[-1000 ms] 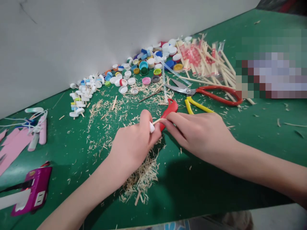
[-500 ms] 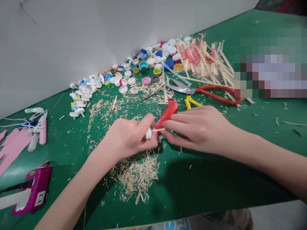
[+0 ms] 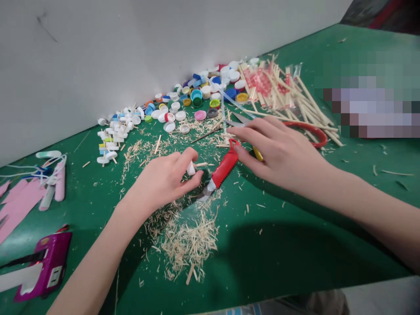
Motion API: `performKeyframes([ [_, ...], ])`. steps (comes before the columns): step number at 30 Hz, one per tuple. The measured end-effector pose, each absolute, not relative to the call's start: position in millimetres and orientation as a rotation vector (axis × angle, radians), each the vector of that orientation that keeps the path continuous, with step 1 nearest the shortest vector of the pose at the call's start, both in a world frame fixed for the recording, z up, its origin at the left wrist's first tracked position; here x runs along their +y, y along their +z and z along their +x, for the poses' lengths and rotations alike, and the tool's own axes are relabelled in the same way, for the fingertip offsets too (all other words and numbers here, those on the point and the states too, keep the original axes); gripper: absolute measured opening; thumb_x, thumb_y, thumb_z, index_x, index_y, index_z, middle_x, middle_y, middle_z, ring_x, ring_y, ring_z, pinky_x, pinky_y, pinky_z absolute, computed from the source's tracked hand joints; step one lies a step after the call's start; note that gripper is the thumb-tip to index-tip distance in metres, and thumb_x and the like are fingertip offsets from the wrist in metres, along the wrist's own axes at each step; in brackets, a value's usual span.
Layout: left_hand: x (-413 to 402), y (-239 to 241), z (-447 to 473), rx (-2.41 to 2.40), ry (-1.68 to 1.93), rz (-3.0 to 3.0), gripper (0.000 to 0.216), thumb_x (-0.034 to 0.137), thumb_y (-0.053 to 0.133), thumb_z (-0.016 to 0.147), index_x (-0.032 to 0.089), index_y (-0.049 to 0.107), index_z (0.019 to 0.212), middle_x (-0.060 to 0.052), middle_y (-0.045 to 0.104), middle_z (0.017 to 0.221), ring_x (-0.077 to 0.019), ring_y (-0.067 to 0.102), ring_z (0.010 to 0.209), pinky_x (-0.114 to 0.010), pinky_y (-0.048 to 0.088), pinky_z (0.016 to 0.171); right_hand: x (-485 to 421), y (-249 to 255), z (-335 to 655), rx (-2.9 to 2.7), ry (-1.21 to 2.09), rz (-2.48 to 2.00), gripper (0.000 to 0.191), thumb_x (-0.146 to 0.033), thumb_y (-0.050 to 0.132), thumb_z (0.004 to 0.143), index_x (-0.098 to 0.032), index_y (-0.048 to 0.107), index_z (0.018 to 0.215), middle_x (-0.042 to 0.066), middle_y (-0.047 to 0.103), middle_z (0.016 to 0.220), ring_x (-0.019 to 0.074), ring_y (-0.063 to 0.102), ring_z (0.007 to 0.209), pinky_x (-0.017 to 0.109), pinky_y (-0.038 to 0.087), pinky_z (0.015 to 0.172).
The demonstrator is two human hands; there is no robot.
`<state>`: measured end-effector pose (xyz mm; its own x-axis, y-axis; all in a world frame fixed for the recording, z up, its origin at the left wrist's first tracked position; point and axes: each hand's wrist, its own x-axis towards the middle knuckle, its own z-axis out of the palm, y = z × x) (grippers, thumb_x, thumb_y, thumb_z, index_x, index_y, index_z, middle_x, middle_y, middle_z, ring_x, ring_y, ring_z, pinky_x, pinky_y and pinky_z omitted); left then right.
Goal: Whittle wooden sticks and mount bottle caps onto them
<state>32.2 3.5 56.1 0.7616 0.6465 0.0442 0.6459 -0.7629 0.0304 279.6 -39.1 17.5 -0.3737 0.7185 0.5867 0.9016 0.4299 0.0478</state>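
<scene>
My left hand [image 3: 167, 177] holds a small white bottle cap [image 3: 190, 169] with a short wooden stick [image 3: 204, 164] pointing out of it to the right. Its thumb and forefinger stand slightly apart around the cap. Below the thumb lies a knife with a red handle [image 3: 225, 164], its blade [image 3: 205, 192] pointing toward the wood shavings. My right hand [image 3: 277, 146] hovers just right of that handle with fingers spread and nothing in them. Beneath it, red-handled scissors [image 3: 311, 133] and a yellow-handled tool [image 3: 257, 154] are partly covered.
Loose bottle caps [image 3: 197, 96] are heaped along the wall, beside wooden chopsticks [image 3: 305, 103]. Caps fitted on sticks [image 3: 111, 142] stand at left. Wood shavings [image 3: 190, 240] lie in front. A purple device [image 3: 54, 262] and a glue gun's pink sticks [image 3: 59, 181] sit far left.
My right hand has let go of the stick, opened and moved up and right over the scissors. My left hand has shifted slightly left with the cap, uncovering the knife blade.
</scene>
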Motion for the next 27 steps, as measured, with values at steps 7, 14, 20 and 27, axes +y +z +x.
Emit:
performKeyframes([
  [7, 1, 47, 39, 0.982, 0.225, 2.835, 0.027, 0.035, 0.043, 0.093, 0.017, 0.042, 0.114, -0.002, 0.06, 0.085, -0.0131, 0.054, 0.069, -0.026, 0.039, 0.06, -42, 14, 270, -2.259, -0.411, -1.142, 0.035, -0.036, 0.049, 0.096, -0.013, 0.06, 0.12, 0.007, 0.057, 0.119, 0.0209, 0.044, 0.115, 0.039, 0.038, 0.102],
  [14, -16, 40, 54, 0.948, 0.263, 2.867, 0.016, 0.031, 0.045, 0.092, 0.017, 0.047, 0.1, -0.003, 0.059, 0.088, -0.0162, 0.054, 0.078, -0.031, 0.043, 0.068, -48, 11, 259, -2.322, -0.176, -1.01, 0.031, -0.036, 0.041, 0.101, -0.014, 0.062, 0.096, 0.005, 0.061, 0.096, 0.0157, 0.043, 0.101, 0.031, 0.035, 0.094],
  [20, -25, 37, 59, 0.972, 0.356, 3.077, 0.014, 0.028, 0.043, 0.092, 0.017, 0.048, 0.098, -0.005, 0.059, 0.086, -0.019, 0.054, 0.081, -0.038, 0.045, 0.077, -49, 10, 256, -2.349, -0.138, -0.927, 0.027, -0.028, 0.041, 0.101, -0.014, 0.058, 0.085, 0.002, 0.059, 0.089, 0.0132, 0.039, 0.092, 0.03, 0.031, 0.093],
  [27, -31, 32, 64, 0.934, 0.541, 3.236, 0.011, 0.02, 0.041, 0.09, 0.016, 0.05, 0.085, -0.003, 0.054, 0.072, -0.0162, 0.047, 0.068, -0.031, 0.043, 0.064, -48, 17, 266, -2.405, -0.002, -0.846, 0.026, -0.024, 0.036, 0.101, -0.016, 0.059, 0.093, 0.001, 0.057, 0.092, 0.014, 0.036, 0.098, 0.03, 0.029, 0.093],
])
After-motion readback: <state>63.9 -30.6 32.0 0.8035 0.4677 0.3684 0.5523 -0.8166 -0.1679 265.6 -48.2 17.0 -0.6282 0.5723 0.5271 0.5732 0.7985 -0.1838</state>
